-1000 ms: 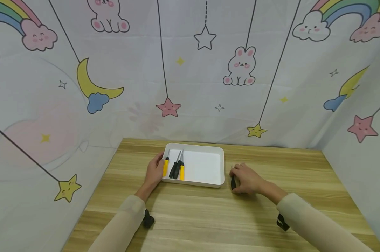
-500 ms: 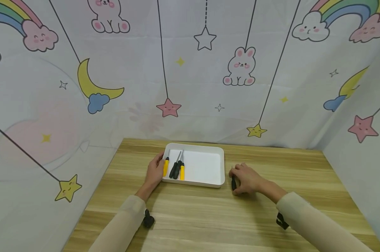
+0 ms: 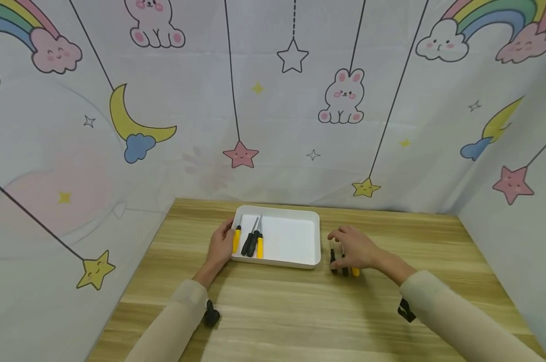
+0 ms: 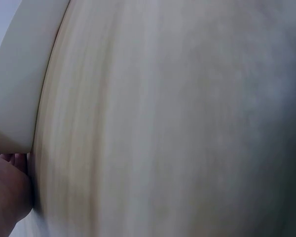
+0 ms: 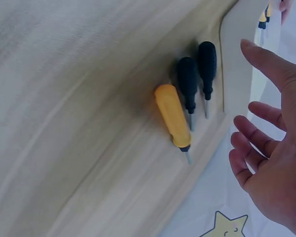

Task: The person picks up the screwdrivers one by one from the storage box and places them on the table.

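Tray (image 3: 295, 241), white, shallow, rectangular: one, set at the far side of the table (image 3: 273, 311), a little left of its middle. Contents, along the tray's left side, handles near and shafts far: left yellow screwdriver (image 3: 236, 242), by the left wall; a pair of black screwdrivers (image 3: 252, 245), close together; right yellow screwdriver (image 3: 260, 246), just right of the pair.

Loose on the table, right of the tray, in a row with handles near and shafts far: inner black screwdriver (image 5: 207, 64), closest to the tray; outer black screwdriver (image 5: 187, 79), beside it; loose yellow screwdriver (image 5: 172, 116), farthest right.

Left hand (image 3: 220, 245): at the tray's left wall, touching; whether it grips the rim or merely rests there, cannot tell.

Right hand (image 3: 356, 247): above the loose row, holding nothing; thumb well apart from the loosely bent fingers, clear of the handles in the right wrist view.

Backdrop (image 3: 291, 110): white cloth beyond the far edge, printed with rainbows, rabbits, moons and stars
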Demonstrator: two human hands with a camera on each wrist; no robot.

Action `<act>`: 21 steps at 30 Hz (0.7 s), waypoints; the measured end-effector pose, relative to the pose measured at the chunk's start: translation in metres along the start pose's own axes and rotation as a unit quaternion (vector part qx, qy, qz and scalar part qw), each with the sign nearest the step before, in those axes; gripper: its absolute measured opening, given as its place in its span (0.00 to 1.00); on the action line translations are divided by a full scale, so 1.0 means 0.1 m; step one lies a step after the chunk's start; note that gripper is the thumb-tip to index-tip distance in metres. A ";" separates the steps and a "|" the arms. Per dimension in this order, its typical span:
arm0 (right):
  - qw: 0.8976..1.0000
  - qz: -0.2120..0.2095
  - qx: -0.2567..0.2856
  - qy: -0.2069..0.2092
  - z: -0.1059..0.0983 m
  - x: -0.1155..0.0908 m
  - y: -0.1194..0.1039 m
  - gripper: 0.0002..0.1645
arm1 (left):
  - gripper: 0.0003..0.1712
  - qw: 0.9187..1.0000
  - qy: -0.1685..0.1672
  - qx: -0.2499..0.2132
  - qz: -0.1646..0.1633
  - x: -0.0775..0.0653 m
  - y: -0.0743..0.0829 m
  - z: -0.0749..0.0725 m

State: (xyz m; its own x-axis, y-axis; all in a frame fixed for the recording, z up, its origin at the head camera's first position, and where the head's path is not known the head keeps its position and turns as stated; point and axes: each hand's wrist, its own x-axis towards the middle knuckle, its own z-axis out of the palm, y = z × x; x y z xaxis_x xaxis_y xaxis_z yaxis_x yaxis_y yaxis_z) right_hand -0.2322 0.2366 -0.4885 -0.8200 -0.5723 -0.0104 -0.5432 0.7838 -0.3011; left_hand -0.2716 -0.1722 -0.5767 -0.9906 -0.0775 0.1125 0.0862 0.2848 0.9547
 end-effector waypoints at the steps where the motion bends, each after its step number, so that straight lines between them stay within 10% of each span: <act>1: 1.000 0.000 0.002 0.002 -0.02 0.01 0.00 0.41 | 0.26 1.000 0.001 -0.001 0.000 0.00 0.00 0.00; 21: 0.999 -0.033 0.031 0.027 -0.20 0.32 -0.30 0.45 | 0.26 1.000 0.002 -0.012 0.000 0.01 0.01 0.01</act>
State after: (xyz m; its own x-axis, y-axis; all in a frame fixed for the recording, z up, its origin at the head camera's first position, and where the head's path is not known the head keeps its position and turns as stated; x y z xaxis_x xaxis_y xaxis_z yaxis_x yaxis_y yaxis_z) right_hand -0.2458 0.1996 -0.4603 -0.7918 -0.6076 0.0623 -0.5859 0.7267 -0.3586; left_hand -0.2727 -0.1706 -0.5757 -0.9904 -0.0807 0.1126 0.0880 0.2614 0.9612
